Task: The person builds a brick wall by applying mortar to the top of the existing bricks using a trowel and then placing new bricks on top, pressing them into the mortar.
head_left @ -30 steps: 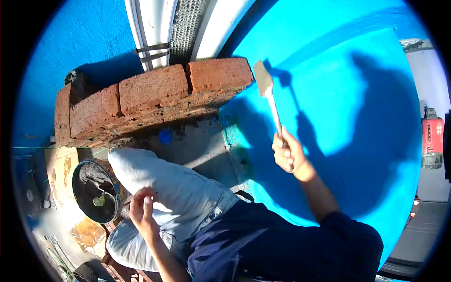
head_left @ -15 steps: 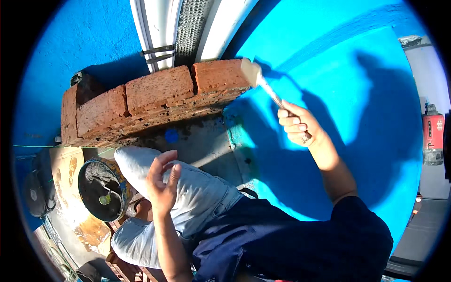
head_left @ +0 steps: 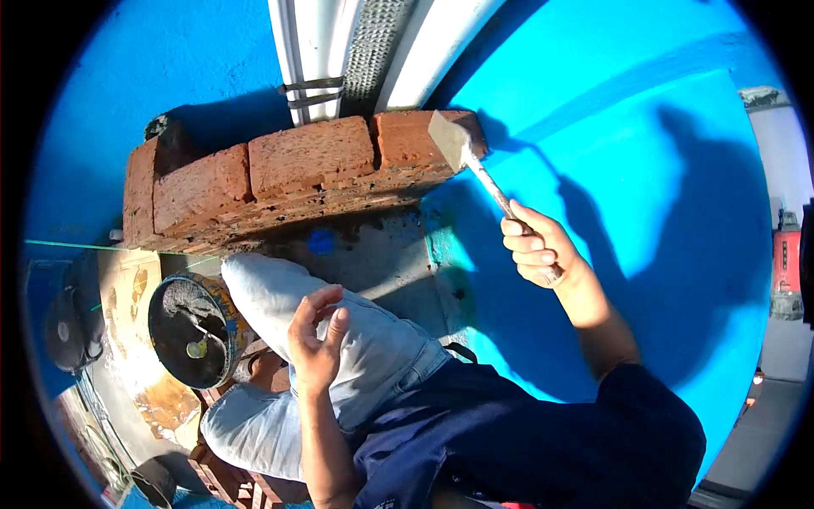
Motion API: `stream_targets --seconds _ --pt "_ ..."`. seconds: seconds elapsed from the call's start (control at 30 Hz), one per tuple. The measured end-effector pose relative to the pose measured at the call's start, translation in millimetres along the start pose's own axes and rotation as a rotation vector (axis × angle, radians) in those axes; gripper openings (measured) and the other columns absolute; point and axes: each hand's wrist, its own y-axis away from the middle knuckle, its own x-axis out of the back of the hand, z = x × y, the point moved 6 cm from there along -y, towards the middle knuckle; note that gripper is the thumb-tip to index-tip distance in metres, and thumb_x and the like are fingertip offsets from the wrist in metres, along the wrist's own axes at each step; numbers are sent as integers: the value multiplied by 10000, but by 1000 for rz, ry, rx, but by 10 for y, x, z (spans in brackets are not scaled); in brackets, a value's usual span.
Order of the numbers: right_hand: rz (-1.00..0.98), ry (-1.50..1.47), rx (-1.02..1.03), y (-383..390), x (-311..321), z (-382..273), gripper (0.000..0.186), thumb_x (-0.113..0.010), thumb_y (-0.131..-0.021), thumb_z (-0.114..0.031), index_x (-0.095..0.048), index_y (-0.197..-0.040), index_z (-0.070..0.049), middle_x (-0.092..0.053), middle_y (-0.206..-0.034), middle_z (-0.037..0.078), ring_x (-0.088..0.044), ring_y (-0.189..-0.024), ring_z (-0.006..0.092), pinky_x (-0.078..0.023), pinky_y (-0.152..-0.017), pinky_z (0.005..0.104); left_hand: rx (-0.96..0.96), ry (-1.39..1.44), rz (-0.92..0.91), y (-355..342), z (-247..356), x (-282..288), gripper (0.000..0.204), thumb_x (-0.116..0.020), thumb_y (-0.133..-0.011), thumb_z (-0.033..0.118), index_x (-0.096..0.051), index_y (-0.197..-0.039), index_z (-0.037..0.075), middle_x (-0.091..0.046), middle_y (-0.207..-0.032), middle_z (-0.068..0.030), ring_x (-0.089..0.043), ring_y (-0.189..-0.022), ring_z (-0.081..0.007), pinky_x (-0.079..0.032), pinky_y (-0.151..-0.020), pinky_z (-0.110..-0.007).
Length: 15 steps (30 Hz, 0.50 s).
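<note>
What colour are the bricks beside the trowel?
The bricks are reddish-brown, seen best in the head view.

Site: small building site, with masonry work beside blue-painted walls [head_left: 560, 51]. Evidence: low red brick wall [head_left: 309, 157] with gaps along its top course; paint-smeared bucket [head_left: 237, 327] holding a grey, mortar-like mix [head_left: 188, 297]; flat-bladed trowel [head_left: 449, 141]; thin green string [head_left: 76, 245]; stained cardboard [head_left: 120, 280] on the ground; white pipes [head_left: 434, 55], dark straps [head_left: 314, 83] around part of the run. Hard sunlight and shadow; whether roofed, cannot tell.
</note>
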Motion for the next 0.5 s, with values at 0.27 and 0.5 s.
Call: stream_targets --seconds 0.27,0.5 --pt "56 174 20 -85 -169 95 384 -405 -1032 -432 -474 -818 -121 -386 -519 -67 -368 -321 37 -333 -273 206 -36 51 28 51 -34 69 291 -695 -879 109 -637 -1133 -22 -659 -1083 -118 -634 -1000 -191 -501 -893 -304" --pt "-35 7 -6 -390 -96 315 404 -369 -1041 -432 -458 -810 -113 -362 -504 -55 -353 -300 57 -326 -273 224 -27 54 51 103 -80 75 301 -704 -879 130 -638 -1133 -17 -665 -1077 -121 -636 -992 -194 -502 -888 -307"
